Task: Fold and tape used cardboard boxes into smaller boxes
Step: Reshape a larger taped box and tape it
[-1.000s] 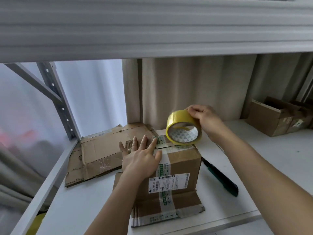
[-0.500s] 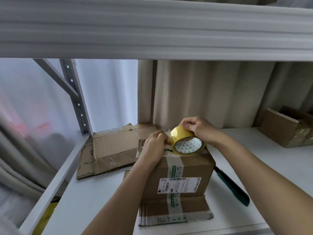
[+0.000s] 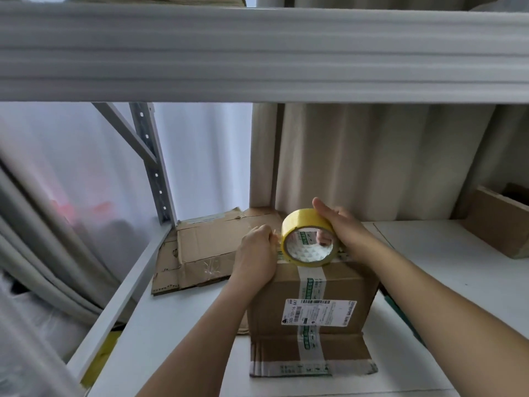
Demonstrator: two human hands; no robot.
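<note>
A brown cardboard box [image 3: 329,287] with a white shipping label and green-printed tape stands on the white shelf [image 3: 177,333], on top of a flattened piece of cardboard. My right hand [image 3: 340,227] grips a yellow tape roll [image 3: 307,237] upright over the box's top front edge. My left hand [image 3: 257,253] is at the box's top left corner, fingers curled, pinching the loose tape end just left of the roll.
Flattened cardboard [image 3: 206,250] lies at the back left of the shelf. A dark green tool [image 3: 400,313] lies right of the box, mostly hidden by my right arm. An open carton [image 3: 498,224] stands at the far right. A shelf beam [image 3: 263,53] runs overhead.
My left hand went from lying flat on the box top to pinching the tape end. The roll came down to the box's top edge and now stands more upright.
</note>
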